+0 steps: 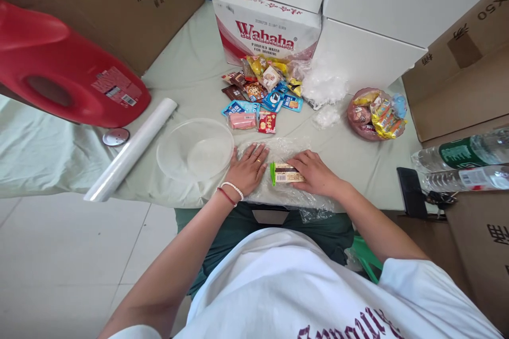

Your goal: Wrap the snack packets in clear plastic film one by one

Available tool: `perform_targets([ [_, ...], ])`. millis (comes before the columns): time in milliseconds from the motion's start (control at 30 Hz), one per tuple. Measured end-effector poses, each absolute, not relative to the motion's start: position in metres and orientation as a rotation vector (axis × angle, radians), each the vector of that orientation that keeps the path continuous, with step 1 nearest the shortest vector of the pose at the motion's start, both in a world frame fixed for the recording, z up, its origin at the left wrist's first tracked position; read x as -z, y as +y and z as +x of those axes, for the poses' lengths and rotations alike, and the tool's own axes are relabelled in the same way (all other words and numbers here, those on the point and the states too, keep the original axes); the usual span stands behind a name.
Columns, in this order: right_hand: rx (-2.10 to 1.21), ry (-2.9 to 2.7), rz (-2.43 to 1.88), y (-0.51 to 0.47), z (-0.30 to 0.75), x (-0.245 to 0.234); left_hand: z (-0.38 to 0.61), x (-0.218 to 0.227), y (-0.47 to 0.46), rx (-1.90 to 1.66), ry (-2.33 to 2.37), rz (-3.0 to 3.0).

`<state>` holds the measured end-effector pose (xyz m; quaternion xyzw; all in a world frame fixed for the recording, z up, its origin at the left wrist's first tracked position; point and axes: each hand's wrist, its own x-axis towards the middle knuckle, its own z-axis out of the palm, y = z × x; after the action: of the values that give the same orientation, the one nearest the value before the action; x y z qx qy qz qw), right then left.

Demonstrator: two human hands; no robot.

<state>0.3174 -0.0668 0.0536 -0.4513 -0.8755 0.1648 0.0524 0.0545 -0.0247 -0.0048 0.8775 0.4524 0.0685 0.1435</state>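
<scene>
Counter (191, 63) under pale green cloth fills my view. At its far edge stands a Wahaha box (266, 26), with a red jug (59, 69) off to the left. Nearer lie a roll of film (131, 148) and an empty clear bowl (175, 143). A snack pile (262, 90) sits before the box. On a loose film sheet (278, 145) at the near edge, my left grip (247, 168) lies flat with fingers apart. My right grip (316, 172) is curled onto the right end of a snack bar (284, 174) lying between them.

Left hand (247, 168) on wrap (286, 144), right hand (314, 172) on snack (287, 174).
</scene>
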Motion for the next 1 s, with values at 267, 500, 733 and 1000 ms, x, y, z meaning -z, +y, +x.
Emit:
perform_targets([
  [267, -0.542, -2.742, -1.233, -0.037, 0.296, -0.034, 0.041, 0.008, -0.008, -0.248, 1.256, 2.41],
  [500, -0.623, -2.457, -1.175, -0.063, 0.321, -0.032, 0.021, 0.01, -0.049, -0.521, 1.274, 2.499],
  [733, -0.875, -2.466, -1.296, -0.151, 0.389, -0.036, -0.015, 0.023, -0.114, -0.368, 0.86, 2.66],
  [1000, -0.876, -2.306, -1.288, -0.152, 0.387, -0.033, 0.006, 0.009, -0.098, -0.503, 1.061, 2.47],
])
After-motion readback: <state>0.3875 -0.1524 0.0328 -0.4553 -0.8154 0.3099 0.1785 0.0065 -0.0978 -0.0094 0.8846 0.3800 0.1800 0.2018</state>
